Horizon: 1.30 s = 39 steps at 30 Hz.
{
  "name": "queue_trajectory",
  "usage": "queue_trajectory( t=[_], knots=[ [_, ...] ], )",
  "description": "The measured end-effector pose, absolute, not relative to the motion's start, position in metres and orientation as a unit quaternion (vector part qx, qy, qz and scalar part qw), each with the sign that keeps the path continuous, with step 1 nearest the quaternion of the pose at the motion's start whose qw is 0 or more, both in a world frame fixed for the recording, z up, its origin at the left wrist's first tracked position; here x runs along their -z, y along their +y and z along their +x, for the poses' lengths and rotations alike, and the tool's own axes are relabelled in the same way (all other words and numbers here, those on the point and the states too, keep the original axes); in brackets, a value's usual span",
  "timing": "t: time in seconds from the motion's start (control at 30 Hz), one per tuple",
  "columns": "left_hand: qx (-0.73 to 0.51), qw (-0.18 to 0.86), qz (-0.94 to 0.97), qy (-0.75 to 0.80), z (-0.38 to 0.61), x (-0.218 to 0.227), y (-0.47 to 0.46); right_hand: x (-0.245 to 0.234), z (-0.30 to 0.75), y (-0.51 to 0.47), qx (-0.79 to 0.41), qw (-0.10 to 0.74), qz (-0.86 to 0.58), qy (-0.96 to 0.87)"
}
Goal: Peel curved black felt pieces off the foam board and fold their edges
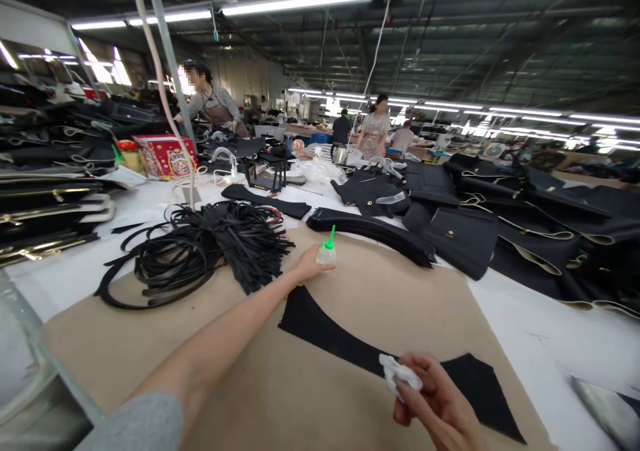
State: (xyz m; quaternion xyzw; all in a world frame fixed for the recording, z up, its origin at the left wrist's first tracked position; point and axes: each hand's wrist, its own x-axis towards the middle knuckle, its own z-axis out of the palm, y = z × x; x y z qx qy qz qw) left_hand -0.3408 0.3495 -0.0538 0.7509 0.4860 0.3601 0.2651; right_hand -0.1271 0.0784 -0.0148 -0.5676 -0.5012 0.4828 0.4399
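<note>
Head view: gripped squeeze bottle [327, 254] in left hand [308, 264], white wipe [399, 373] in right hand [434, 403], risked drips from over-squeezing.

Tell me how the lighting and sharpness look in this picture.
Head view: ceiling tubes burn out white; head view: windows at left glare; head view: the roof sinks into shadow; head view: the green-tipped bottle in the left hand reads clearly, while far workers look soft.
</note>
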Motion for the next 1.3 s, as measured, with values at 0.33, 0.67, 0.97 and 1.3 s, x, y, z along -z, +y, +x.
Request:
queue_trajectory(
  t=[0.33,0.67,0.97,1.3],
  knots=[
    [-0.286,0.228,0.847,0.386,-0.411,0.057,0.200,0.032,-0.176,0.136,-0.370,0.418,-0.556,-0.615],
    [-0.161,0.086,0.881,0.435,-0.414,0.073,0.159,0.027,-0.233,0.184,-0.349,0.387,-0.488,-0.700],
    [-0.180,0.044,0.883,0.431,-0.415,0.089,0.162,0.054,-0.275,0.233,-0.206,0.208,-0.429,-0.855],
    [-0.176,0.045,0.880,0.438,-0.414,0.088,0.163,0.049,-0.279,0.240,-0.233,0.204,-0.410,-0.858]
  ],
)
